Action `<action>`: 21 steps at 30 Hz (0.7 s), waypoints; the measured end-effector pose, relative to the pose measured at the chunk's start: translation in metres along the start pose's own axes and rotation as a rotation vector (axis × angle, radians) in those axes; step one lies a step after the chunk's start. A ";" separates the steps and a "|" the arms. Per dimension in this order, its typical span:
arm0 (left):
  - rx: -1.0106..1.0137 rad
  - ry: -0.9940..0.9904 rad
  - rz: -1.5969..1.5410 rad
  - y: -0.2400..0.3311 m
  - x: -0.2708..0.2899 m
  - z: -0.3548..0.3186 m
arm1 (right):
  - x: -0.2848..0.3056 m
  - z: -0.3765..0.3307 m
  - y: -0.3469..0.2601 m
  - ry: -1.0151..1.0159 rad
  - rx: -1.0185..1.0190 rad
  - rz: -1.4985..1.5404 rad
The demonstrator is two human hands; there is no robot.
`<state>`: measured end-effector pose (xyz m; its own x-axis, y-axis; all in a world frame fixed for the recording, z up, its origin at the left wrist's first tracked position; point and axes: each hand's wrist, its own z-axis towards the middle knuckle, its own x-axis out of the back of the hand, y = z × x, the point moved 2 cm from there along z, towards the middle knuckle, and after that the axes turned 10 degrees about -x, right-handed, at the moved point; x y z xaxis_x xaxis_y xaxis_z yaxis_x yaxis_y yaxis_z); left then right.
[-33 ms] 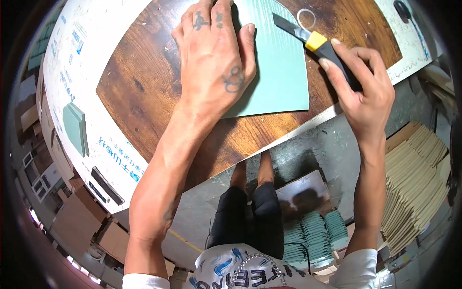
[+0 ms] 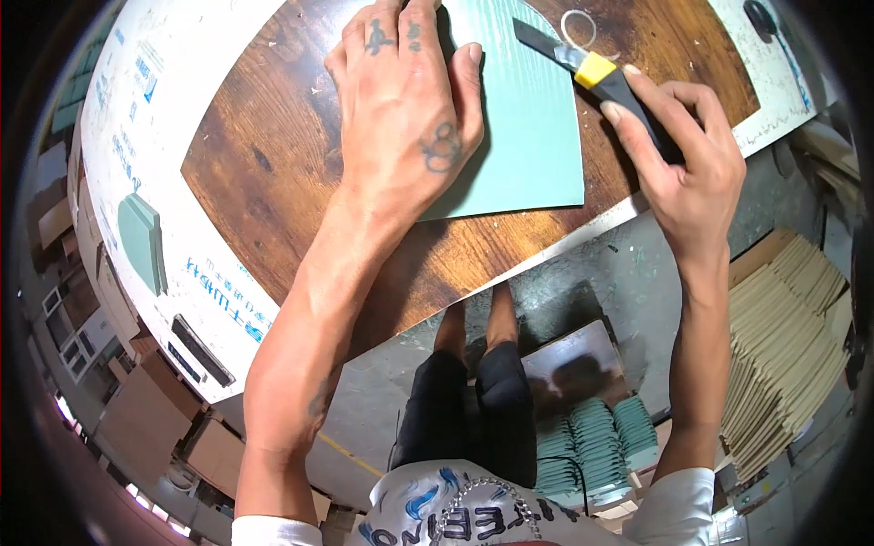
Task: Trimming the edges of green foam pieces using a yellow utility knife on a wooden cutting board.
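1. The left hand (image 2: 405, 118) lies flat, fingers spread, pressing on a thin pale green rectangular sheet (image 2: 528, 136); it pins the sheet rather than gripping it.
2. The right hand (image 2: 687, 159) is closed around a black utility knife with a yellow slider (image 2: 592, 68), its blade pointing up and left and resting at or just above the sheet's right part; whether the tip touches cannot be told.
3. The green sheet lies flat on a dark brown wooden board (image 2: 273, 173), its near edge close to the board's front edge. It looks light and flexible, likely to slip under a blade unless held down with a flat palm near the cut, fingers clear of the knife's line.
4. The board sits on a white printed tabletop (image 2: 155, 109); a small stack of green pieces (image 2: 141, 241) lies on it to the left, well apart.
5. Below, on a grey concrete floor (image 2: 583, 291), stand bundles of green sheets (image 2: 596, 437) and, to the right, stacked tan cardboard sheets (image 2: 783, 355). Brown cartons (image 2: 146, 409) sit lower left.
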<state>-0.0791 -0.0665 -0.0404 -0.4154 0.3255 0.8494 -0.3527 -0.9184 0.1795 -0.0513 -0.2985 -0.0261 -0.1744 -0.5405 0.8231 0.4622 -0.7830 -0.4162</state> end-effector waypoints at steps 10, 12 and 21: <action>0.050 -0.217 0.037 0.001 0.010 -0.013 | 0.019 -0.051 -0.018 -0.094 -0.264 0.163; 0.273 -0.406 -0.086 0.029 0.021 -0.021 | 0.018 -0.077 -0.021 -0.057 -0.367 0.152; 0.163 -0.522 -0.106 0.093 0.048 -0.055 | 0.046 -0.163 -0.031 -0.097 -0.419 0.239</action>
<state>-0.1782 -0.1243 -0.0103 0.1004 0.3012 0.9483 -0.2183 -0.9232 0.3163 -0.2157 -0.3494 -0.0379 -0.0150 -0.7047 0.7094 0.0868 -0.7077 -0.7012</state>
